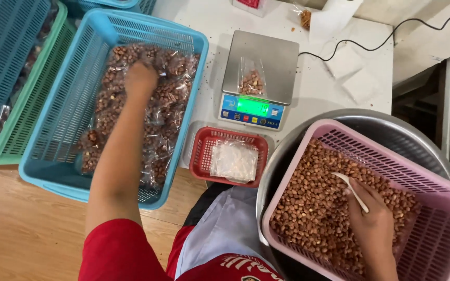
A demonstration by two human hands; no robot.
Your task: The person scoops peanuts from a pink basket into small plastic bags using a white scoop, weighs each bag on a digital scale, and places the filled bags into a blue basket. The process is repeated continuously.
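Observation:
My left hand [140, 78] reaches into the blue basket [74, 99], its fingers down among several small clear bags of peanuts [165, 112]; I cannot see whether it grips one. My right hand [368, 211] holds a white spoon [351, 190] over the loose peanuts [319, 208] in the pink basket [444, 229]. On the digital scale [259, 78] stands one small clear bag with a few peanuts [251, 82]. Its display glows green.
A small red basket [201, 153] with empty clear bags sits in front of the scale. The pink basket rests in a large metal bowl [407, 135]. Green and blue baskets [11, 67] stand stacked at the left. A black cable [386, 39] crosses the white table.

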